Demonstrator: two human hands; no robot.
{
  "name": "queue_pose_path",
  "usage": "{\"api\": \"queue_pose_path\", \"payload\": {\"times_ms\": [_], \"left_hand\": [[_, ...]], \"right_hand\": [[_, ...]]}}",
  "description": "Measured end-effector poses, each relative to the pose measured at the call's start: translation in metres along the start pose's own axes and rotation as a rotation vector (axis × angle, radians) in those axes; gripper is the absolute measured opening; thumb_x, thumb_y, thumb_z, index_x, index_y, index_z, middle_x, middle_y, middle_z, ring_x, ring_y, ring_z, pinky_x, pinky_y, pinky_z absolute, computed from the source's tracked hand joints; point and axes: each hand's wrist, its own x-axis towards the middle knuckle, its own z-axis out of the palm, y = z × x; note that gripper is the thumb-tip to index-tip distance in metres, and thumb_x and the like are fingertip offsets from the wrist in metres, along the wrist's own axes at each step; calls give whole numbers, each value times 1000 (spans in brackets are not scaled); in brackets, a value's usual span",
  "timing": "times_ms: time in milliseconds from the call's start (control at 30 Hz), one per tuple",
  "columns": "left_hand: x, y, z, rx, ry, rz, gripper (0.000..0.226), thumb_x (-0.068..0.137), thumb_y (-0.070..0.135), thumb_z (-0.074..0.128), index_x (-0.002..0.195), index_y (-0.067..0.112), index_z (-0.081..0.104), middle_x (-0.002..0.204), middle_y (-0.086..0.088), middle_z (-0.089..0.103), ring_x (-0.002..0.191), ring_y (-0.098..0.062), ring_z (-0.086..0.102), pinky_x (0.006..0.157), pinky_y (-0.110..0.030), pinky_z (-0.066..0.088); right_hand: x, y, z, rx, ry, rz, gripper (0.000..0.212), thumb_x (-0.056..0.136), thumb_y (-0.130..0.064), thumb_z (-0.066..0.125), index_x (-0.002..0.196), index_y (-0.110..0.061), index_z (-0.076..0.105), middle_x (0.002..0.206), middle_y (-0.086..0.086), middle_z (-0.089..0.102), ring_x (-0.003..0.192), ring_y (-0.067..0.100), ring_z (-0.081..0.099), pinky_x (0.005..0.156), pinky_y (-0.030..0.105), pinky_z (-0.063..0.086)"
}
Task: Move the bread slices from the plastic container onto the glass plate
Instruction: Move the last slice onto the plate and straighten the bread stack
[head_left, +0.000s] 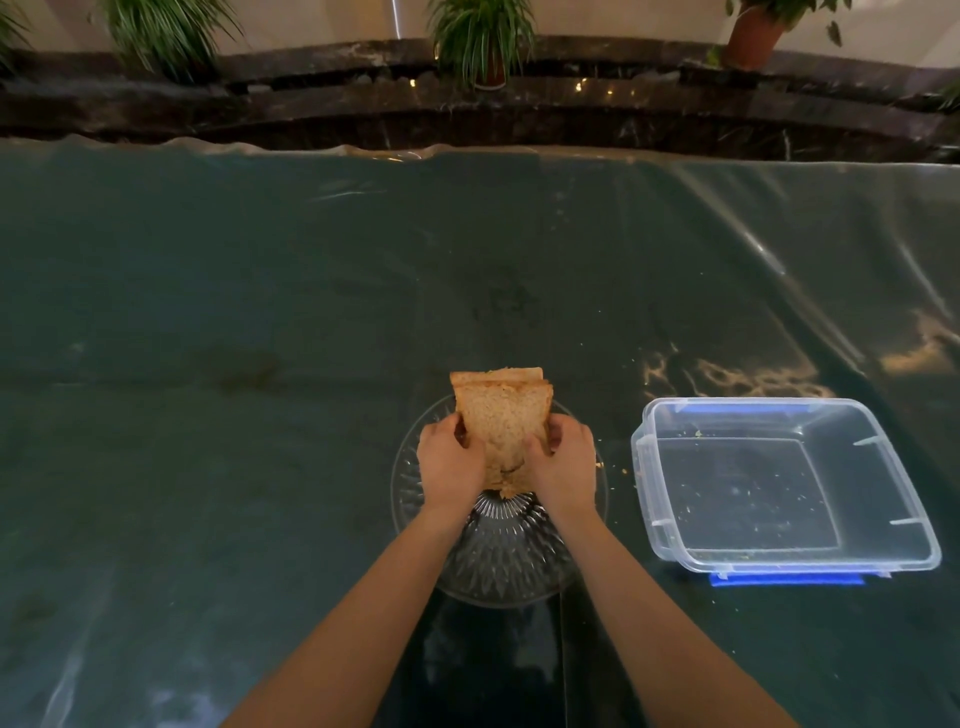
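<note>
A stack of brown bread slices (501, 418) stands tilted on edge over the cut-glass plate (498, 561), its lower edge close to the plate's middle. My left hand (448, 462) grips the stack's left side and my right hand (563, 462) grips its right side. How many slices are in the stack is hard to tell. The clear plastic container (906, 514) with blue clips sits to the right of the plate and holds only crumbs.
The table is covered with a dark green cloth under clear plastic sheeting (260, 312). Crumbs lie between plate and container. A dark stone ledge (467, 114) with potted plants (483, 47) runs along the far edge.
</note>
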Motion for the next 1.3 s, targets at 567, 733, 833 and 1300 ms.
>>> {"api": "queue_pose_path", "payload": {"times_ms": [567, 733, 833, 1300], "left_hand": [[-6, -15, -4, 79, -14, 15, 22, 87, 6, 52, 103, 4, 67, 100, -14, 70, 103, -30, 61, 88, -40, 52], [-15, -15, -2, -10, 38, 47, 22, 86, 4, 53, 103, 5, 67, 97, -11, 70, 100, -27, 62, 88, -42, 53], [-18, -16, 1, -29, 63, 57, 25, 86, 6, 53, 107, 7, 65, 101, -12, 67, 92, -23, 63, 83, -36, 54], [-23, -27, 0, -8, 50, 47, 29, 88, 10, 57, 116, 10, 62, 104, -9, 65, 85, -15, 56, 75, -25, 43]], "right_hand": [[-10, 13, -2, -6, 8, -12, 32, 84, -19, 63, 114, -11, 57, 116, 8, 53, 97, 15, 51, 82, 24, 41], [-19, 16, 1, -38, 46, -86, 32, 84, -19, 62, 115, -12, 56, 114, 5, 52, 104, 20, 54, 91, 34, 49], [-22, 16, 2, -75, 79, -128, 30, 84, -17, 62, 113, -13, 57, 113, 3, 52, 105, 18, 50, 91, 33, 47], [-30, 26, -5, 132, 46, -53, 20, 80, -7, 64, 99, -9, 57, 94, 2, 60, 82, 11, 55, 69, 13, 43]]}}
